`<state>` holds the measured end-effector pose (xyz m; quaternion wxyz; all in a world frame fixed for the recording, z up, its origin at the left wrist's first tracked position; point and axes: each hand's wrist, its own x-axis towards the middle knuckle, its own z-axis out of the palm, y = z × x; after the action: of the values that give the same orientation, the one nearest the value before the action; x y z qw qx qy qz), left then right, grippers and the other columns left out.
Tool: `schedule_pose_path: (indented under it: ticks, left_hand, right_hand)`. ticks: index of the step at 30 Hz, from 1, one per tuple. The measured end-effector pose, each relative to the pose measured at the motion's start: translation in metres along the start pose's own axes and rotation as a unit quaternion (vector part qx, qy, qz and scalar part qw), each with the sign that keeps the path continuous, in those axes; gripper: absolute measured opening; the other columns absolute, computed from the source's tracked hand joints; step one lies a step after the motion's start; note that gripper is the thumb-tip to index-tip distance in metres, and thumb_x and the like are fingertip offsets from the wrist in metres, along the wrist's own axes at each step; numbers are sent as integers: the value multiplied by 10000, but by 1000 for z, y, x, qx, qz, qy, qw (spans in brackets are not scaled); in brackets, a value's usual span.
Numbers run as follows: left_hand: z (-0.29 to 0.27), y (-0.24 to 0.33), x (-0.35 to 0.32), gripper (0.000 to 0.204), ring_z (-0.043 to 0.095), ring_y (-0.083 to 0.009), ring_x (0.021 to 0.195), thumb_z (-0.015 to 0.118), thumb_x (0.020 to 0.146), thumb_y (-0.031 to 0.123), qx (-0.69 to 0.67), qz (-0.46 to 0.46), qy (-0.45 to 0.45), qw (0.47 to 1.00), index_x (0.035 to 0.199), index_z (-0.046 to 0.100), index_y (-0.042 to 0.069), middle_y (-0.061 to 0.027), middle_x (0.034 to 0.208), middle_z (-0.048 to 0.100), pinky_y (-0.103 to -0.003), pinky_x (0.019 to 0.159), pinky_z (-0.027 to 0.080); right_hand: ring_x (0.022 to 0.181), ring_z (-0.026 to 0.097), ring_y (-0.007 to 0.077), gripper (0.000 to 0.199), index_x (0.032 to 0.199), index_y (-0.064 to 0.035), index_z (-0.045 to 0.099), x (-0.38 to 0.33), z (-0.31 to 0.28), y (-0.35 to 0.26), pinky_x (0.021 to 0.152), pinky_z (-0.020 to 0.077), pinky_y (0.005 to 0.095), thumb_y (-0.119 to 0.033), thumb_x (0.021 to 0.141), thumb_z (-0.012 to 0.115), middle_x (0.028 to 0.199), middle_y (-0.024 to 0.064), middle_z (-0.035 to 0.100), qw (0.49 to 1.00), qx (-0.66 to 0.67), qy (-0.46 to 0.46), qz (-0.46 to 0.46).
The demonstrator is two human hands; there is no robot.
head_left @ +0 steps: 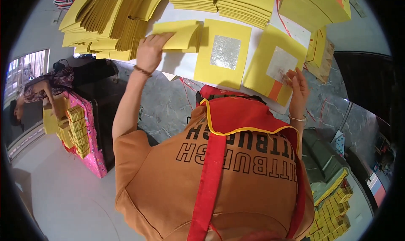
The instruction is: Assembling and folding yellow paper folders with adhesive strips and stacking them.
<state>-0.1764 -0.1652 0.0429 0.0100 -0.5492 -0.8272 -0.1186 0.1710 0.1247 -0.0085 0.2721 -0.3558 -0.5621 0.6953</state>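
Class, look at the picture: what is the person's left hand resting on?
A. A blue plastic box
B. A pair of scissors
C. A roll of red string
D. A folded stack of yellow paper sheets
D: the left hand lies flat on a folded stack of yellow paper sheets, while the right hand touches another yellow sheet with a silver square.

White table (177,66) is carrying everything; fanned stacks of yellow sheets (105,21) are crowding its far left and back edge; a small folded yellow bundle (181,35) is lying near the middle; a yellow sheet with a silver foil square (225,52) is lying flat beside it; another yellow sheet with a pale square and orange patch (276,68) is overhanging the near edge.
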Motion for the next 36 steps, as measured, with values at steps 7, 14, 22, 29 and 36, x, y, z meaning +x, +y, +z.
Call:
schedule_pose_path:
  ticks: [7,14,22,29,36]
  left_hand:
    - [70,-6,6,524,490,-193,1048,519,714,56,181,2,128,975,1215,510,210,-16,1172,527,-385,854,353]
    - [85,-26,-5,608,452,-223,1111,536,708,64,163,21,62,984,1280,446,249,-36,1238,485,-405,903,330]
    - [89,-16,-10,716,223,-335,1300,550,734,137,119,-22,-131,984,1381,252,197,-162,1424,214,-511,1033,194]
    - [104,-16,-6,626,321,-327,1243,502,793,146,206,-26,-101,973,1371,265,174,-159,1380,294,-500,944,330]
    - [108,-8,-8,538,414,-310,1156,476,805,125,190,-3,-18,982,1325,355,188,-145,1300,399,-448,865,402]
  right_hand:
    - [1005,546,143,323,1208,-24,497,-10,-2,6,867,421,266,-103,895,513,1088,78,579,1000,-22,19,-1]
    - [991,542,137,317,1197,-12,502,-9,-2,15,888,412,273,-97,892,517,1062,72,584,1000,-23,19,-3]
    - [987,540,135,312,1191,-11,506,-7,-3,19,885,412,271,-103,893,517,1052,72,588,999,-45,13,-11]
    - [997,541,135,302,1189,-11,508,-8,-1,22,887,407,257,-92,898,502,1076,71,583,998,-56,14,13]
    - [1004,539,137,301,1186,-7,508,-9,-3,20,892,403,258,-96,898,503,1074,69,581,998,-68,0,11]
